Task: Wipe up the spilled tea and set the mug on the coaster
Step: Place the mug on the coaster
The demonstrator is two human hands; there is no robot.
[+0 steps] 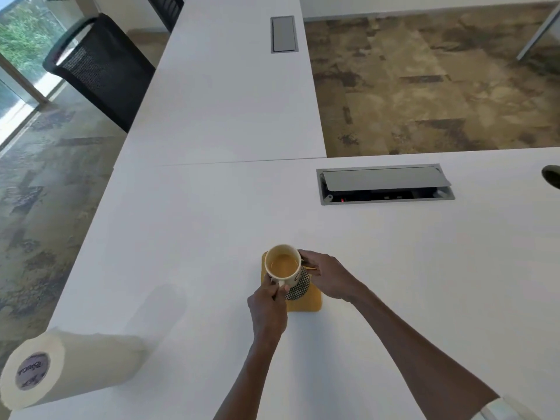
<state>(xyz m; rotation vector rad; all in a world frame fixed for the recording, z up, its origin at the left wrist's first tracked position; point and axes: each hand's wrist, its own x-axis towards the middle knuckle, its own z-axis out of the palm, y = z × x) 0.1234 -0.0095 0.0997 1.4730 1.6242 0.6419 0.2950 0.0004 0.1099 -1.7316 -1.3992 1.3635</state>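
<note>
A cream mug point(283, 265) half full of tea is low over a round black-and-white patterned coaster point(300, 288). The coaster lies on a yellow square cloth point(312, 303) on the white desk point(212, 237). My left hand point(268, 304) grips the mug's handle from the near side. My right hand point(328, 275) reaches in from the right, and its fingertips curl against the mug's right wall, just above the coaster's edge. Whether the mug's base touches the coaster is hidden. I see no spilled tea on the desk.
A paper towel roll point(60, 368) lies on its side at the desk's near left corner. A grey cable box point(385, 184) with its lid ajar sits at the back right, and a cable hole point(551, 175) lies beyond it. A black mesh chair point(97, 68) stands far left.
</note>
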